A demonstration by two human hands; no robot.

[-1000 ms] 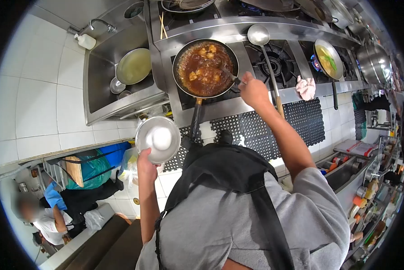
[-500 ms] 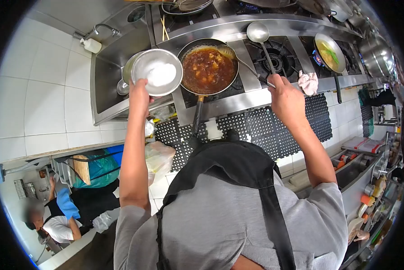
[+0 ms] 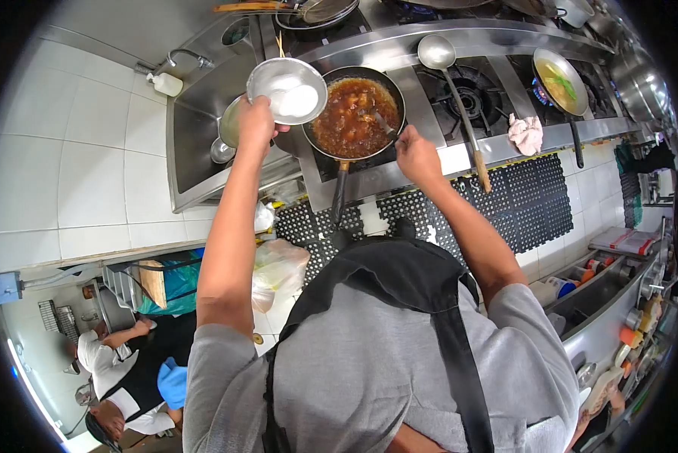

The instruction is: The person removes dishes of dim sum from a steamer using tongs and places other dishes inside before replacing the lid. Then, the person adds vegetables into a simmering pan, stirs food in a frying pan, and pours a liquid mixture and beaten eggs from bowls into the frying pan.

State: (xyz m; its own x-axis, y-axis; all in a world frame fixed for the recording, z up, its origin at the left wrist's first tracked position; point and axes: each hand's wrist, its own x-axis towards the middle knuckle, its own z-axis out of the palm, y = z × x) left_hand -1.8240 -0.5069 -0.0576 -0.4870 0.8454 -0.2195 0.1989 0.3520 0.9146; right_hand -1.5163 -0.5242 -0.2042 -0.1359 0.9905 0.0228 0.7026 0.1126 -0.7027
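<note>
My left hand (image 3: 257, 128) grips the rim of a shiny metal bowl (image 3: 263, 81), held tilted over the pan's left edge. A bright white patch shows inside the bowl; whether it is contents or glare I cannot tell. The frying pan (image 3: 344, 162) stands on the stove, its black handle pointing toward me. Chunky brown-red sauce (image 3: 352, 106) fills the pan. My right hand (image 3: 420, 157), just off the pan's right rim, is closed on a slotted spoon (image 3: 385, 124), whose head is sunk in the sauce.
A ladle (image 3: 460, 106) lies across the right burner, its wooden handle overhanging the stove's front. Beyond it are a pink cloth (image 3: 525, 134) and a smaller pan (image 3: 563, 84) over a flame. At left is a sink (image 3: 184, 143). Two people in aprons (image 3: 138, 362) are at the lower left.
My right hand has moved left toward the pan, and the spoon's head has sunk into the sauce. The ladle's handle is now free of the hand. The bowl has shifted slightly up and right.
</note>
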